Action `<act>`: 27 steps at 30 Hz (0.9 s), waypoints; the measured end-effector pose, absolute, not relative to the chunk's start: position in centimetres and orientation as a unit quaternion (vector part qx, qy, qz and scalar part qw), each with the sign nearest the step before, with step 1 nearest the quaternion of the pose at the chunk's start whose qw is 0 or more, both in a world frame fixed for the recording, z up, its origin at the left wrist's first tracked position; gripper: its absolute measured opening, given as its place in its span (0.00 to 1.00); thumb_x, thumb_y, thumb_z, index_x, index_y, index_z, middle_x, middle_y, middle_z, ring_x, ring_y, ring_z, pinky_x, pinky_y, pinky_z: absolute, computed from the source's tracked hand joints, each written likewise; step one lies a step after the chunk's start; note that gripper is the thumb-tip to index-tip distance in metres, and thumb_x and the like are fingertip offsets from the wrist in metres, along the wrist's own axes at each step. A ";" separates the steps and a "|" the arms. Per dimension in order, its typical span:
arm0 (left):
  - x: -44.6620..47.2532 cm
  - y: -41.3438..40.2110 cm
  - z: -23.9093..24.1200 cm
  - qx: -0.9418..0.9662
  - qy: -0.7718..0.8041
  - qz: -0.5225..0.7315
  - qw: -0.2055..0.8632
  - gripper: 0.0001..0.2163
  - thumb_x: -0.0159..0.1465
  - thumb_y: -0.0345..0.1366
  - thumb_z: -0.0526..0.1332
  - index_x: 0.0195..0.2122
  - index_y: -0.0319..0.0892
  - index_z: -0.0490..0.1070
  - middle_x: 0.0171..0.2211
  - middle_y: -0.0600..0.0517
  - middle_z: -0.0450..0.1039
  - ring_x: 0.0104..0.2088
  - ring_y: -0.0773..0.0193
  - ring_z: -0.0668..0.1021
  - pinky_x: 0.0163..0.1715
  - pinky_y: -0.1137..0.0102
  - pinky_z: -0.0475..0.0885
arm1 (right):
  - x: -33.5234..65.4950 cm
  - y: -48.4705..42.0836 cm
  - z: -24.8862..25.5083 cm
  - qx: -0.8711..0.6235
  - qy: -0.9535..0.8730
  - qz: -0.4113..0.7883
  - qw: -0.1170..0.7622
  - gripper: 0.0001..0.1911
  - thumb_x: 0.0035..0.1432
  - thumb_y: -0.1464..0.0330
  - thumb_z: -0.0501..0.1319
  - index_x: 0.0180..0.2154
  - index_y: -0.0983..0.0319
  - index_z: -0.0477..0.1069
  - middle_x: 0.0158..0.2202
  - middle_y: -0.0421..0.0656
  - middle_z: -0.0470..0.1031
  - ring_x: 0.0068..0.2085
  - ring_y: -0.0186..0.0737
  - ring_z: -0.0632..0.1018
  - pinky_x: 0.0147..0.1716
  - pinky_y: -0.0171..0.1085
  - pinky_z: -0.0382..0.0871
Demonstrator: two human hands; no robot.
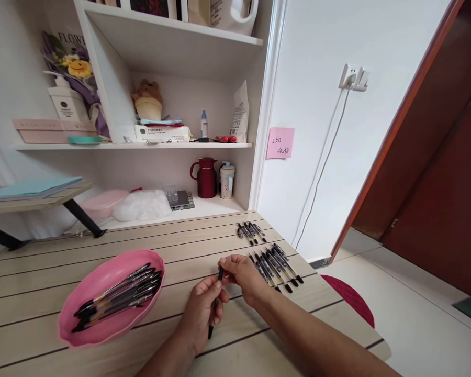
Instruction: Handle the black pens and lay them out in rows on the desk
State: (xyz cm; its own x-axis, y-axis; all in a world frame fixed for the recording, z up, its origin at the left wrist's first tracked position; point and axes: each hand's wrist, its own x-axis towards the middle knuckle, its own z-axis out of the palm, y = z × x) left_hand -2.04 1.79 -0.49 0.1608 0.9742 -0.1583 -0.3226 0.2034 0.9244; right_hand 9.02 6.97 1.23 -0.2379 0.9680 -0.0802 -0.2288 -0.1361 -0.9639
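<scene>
My left hand point(202, 309) is closed around the barrel of a black pen point(211, 331), which stands tilted over the table. At the pen's upper end, my right hand point(237, 272) pinches its dark tip part; whether that is a cap cannot be made out. To the left, a pink scalloped basket point(68, 314) holds a bundle of capped pens point(121, 296). Uncapped pens point(277, 269) lie in a row right of my right hand. Behind that row is a small group of loose pen caps point(251, 232).
The wood-slat table point(172, 241) backs onto a white shelf unit point(172, 146) with a red thermos point(206, 178) and a cup point(227, 180). A small raised stand point(39, 201) is at the left. A red stool point(351, 298) sits past the table's right edge.
</scene>
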 end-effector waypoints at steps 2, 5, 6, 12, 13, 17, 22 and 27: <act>-2.1 1.8 -0.5 0.389 0.413 0.500 0.654 0.11 0.55 0.42 0.58 0.34 0.39 0.65 0.20 0.57 0.65 0.13 0.78 0.60 0.11 0.80 0.50 | 9.1 6.9 1.2 -0.401 -0.459 0.646 0.460 0.18 0.40 0.55 0.63 0.24 0.64 0.65 0.16 0.36 0.65 0.19 0.28 0.65 0.22 0.31 0.57; -2.1 1.8 -0.5 0.387 0.413 0.502 0.654 0.10 0.55 0.41 0.58 0.34 0.40 0.65 0.20 0.57 0.64 0.12 0.78 0.60 0.11 0.80 0.49 | 9.0 6.9 1.0 -0.423 -0.465 0.633 0.452 0.19 0.41 0.55 0.62 0.23 0.64 0.63 0.15 0.36 0.65 0.17 0.27 0.63 0.20 0.30 0.55; -2.1 1.9 -0.5 0.387 0.414 0.500 0.655 0.10 0.55 0.41 0.58 0.34 0.40 0.65 0.20 0.57 0.64 0.12 0.78 0.60 0.10 0.80 0.49 | 9.0 6.9 1.0 -0.421 -0.467 0.633 0.452 0.19 0.41 0.55 0.62 0.22 0.65 0.63 0.15 0.36 0.65 0.17 0.26 0.63 0.20 0.30 0.54; -2.1 2.0 -0.7 0.386 0.411 0.505 0.654 0.10 0.55 0.41 0.57 0.33 0.40 0.64 0.20 0.57 0.64 0.12 0.78 0.60 0.11 0.80 0.48 | 9.1 7.0 1.3 -0.395 -0.441 0.666 0.453 0.19 0.41 0.55 0.62 0.26 0.64 0.65 0.22 0.38 0.69 0.19 0.27 0.65 0.22 0.31 0.58; -2.1 2.0 -0.7 0.387 0.411 0.504 0.653 0.10 0.56 0.41 0.57 0.33 0.40 0.64 0.20 0.57 0.64 0.12 0.78 0.60 0.11 0.80 0.48 | 9.1 7.0 1.3 -0.402 -0.447 0.663 0.447 0.19 0.41 0.55 0.62 0.24 0.64 0.64 0.20 0.38 0.68 0.19 0.27 0.65 0.21 0.30 0.56; -2.1 2.1 -0.8 0.389 0.412 0.501 0.655 0.10 0.56 0.41 0.56 0.33 0.40 0.64 0.20 0.57 0.65 0.12 0.77 0.60 0.11 0.80 0.48 | 9.1 6.9 1.6 -0.401 -0.466 0.657 0.436 0.17 0.41 0.57 0.63 0.22 0.65 0.64 0.17 0.37 0.66 0.18 0.26 0.63 0.21 0.30 0.56; -2.1 2.0 -0.9 0.387 0.410 0.501 0.657 0.09 0.56 0.41 0.56 0.33 0.40 0.63 0.20 0.57 0.64 0.12 0.77 0.60 0.11 0.80 0.49 | 9.2 6.8 1.9 -0.408 -0.447 0.672 0.426 0.18 0.43 0.55 0.62 0.24 0.64 0.63 0.19 0.37 0.68 0.17 0.26 0.63 0.20 0.29 0.55; -2.1 2.0 -0.8 0.382 0.416 0.498 0.658 0.10 0.55 0.41 0.57 0.34 0.41 0.63 0.20 0.57 0.65 0.12 0.77 0.60 0.10 0.80 0.48 | 9.1 7.0 1.8 -0.382 -0.466 0.680 0.417 0.16 0.42 0.59 0.63 0.23 0.65 0.65 0.19 0.37 0.67 0.17 0.24 0.62 0.20 0.29 0.56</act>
State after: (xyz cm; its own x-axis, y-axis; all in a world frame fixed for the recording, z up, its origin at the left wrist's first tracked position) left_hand -2.10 1.99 -0.80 0.1567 0.9734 -0.1670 -0.3377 0.2117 0.9171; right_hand 9.13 7.03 1.76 -0.3601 0.9235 -0.1319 -0.2110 -0.2183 -0.9528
